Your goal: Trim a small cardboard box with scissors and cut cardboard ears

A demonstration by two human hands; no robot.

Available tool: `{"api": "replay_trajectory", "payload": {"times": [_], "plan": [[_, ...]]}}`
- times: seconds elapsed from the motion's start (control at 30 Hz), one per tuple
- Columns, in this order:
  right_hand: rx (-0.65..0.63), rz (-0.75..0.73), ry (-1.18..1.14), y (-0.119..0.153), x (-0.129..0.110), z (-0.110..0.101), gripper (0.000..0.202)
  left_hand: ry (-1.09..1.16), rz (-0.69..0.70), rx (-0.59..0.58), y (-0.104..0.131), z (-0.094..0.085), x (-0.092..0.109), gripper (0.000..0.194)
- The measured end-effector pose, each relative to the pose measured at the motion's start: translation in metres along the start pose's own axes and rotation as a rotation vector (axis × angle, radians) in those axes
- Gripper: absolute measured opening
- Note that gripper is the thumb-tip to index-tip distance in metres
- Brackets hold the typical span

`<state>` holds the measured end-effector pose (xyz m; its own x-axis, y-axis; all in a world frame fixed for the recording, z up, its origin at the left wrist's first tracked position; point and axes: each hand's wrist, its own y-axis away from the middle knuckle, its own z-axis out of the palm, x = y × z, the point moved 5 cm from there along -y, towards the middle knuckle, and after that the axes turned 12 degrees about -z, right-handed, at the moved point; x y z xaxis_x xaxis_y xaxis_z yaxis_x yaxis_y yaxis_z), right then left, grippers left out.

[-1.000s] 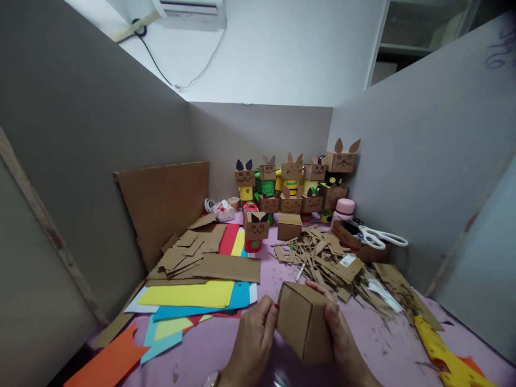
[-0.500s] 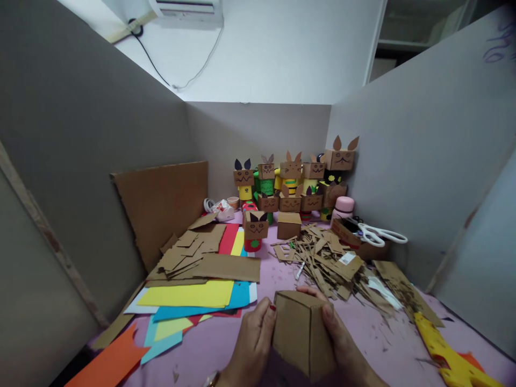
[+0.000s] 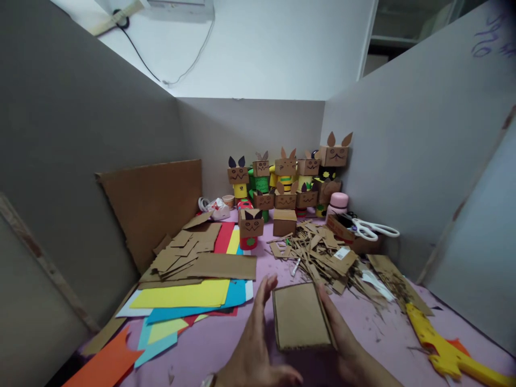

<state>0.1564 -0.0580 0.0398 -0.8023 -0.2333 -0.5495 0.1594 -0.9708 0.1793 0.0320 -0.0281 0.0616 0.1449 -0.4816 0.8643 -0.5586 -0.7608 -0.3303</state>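
Note:
A small cardboard box (image 3: 302, 317) is held up near the front edge of the view, with one square face showing. My right hand (image 3: 342, 336) grips it along its right side. To the left of the box, my left hand (image 3: 256, 341) is spread, fingers up and thumb apart, holding nothing. Beyond the hands stands a cardboard-headed figure with dark ears and a red base (image 3: 250, 230). A plain cardboard box (image 3: 284, 222) sits to its right.
Cardboard pieces (image 3: 226, 266) and coloured sheets (image 3: 177, 295) lie at left. Cardboard scraps (image 3: 318, 252) are piled at right, near white scissors (image 3: 373, 229) and a pink bottle (image 3: 337, 202). A yellow glue gun (image 3: 439, 344) lies front right. More figures (image 3: 285, 169) stand behind.
My left hand has let go of the box and opened. The box has been turned so that a flat face shows instead of an edge. The view has shifted slightly.

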Motion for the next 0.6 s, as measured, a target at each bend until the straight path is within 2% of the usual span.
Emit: {"api": "replay_trajectory", "payload": {"times": [0.07,0.13,0.2,0.3,0.37,0.43,0.53,0.6], "plan": [[-0.042,0.032,-0.007,-0.001,0.005,0.003,0.071,-0.044,-0.038,-0.042,0.001,0.005,-0.002,0.114],[-0.036,-0.016,0.054,-0.004,0.005,0.001,0.068,-0.055,-0.045,0.013,0.002,0.005,-0.001,0.105],[0.040,-0.191,0.226,-0.007,-0.004,-0.006,0.062,-0.055,-0.008,0.163,0.002,-0.001,-0.001,0.092],[0.138,-0.505,0.676,-0.004,-0.028,-0.012,0.051,-0.057,0.097,0.458,0.003,-0.016,-0.003,0.087],[0.065,-0.607,1.011,0.002,-0.036,-0.007,0.043,-0.065,0.129,0.622,0.005,-0.024,-0.008,0.087],[-0.048,-0.626,1.307,0.010,-0.038,0.001,0.038,-0.077,0.168,0.734,0.005,-0.031,-0.009,0.089],[-0.319,-0.460,1.658,0.020,-0.026,0.007,0.022,-0.113,0.261,0.863,0.007,-0.039,-0.004,0.091],[-0.447,-0.389,1.806,0.024,-0.017,0.003,0.010,-0.121,0.267,0.912,0.007,-0.043,-0.002,0.093]]}}
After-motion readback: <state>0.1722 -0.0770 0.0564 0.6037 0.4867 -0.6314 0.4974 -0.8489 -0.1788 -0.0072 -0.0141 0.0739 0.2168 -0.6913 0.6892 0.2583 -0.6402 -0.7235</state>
